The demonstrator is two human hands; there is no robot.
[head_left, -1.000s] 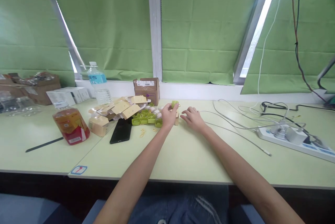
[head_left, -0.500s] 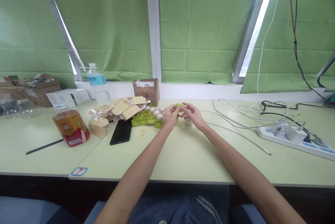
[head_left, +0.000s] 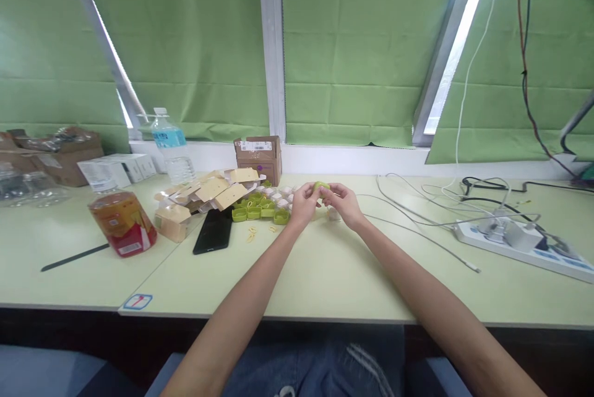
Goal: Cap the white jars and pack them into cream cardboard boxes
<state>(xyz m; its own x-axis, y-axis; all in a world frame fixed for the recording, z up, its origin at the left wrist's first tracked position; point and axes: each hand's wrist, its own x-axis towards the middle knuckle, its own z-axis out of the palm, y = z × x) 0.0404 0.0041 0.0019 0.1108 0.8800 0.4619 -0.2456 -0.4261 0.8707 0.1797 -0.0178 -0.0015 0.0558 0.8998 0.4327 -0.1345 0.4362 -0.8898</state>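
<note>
A small rounded green plastic piece (head_left: pixel 321 186) is pinched between both hands above the table. My left hand (head_left: pixel 304 203) holds it from the left, fingers closed, and my right hand (head_left: pixel 344 204) grips it from the right with thumb and fingertips. Fingers cover much of it, so its exact kind is unclear. Left of my left hand lie similar green plastic cups (head_left: pixel 260 208) in a cluster, beside a group of small whitish pieces (head_left: pixel 281 197). Several little yellow loops (head_left: pixel 251 234) rest in front of them. A small whitish object (head_left: pixel 333 215) is partly hidden beneath my right hand.
Left of the green cups are a black phone (head_left: pixel 213 231), a heap of yellow cardboard packaging (head_left: pixel 216 192) and a red-orange container (head_left: pixel 123 224). Behind stand a brown box (head_left: pixel 258 161) and a water bottle (head_left: pixel 171 145). Cables and a power strip (head_left: pixel 524 248) lie right.
The green piece has turned slightly between my fingers, and my right fingers have closed in nearer to it. The whole view has shifted a little.
</note>
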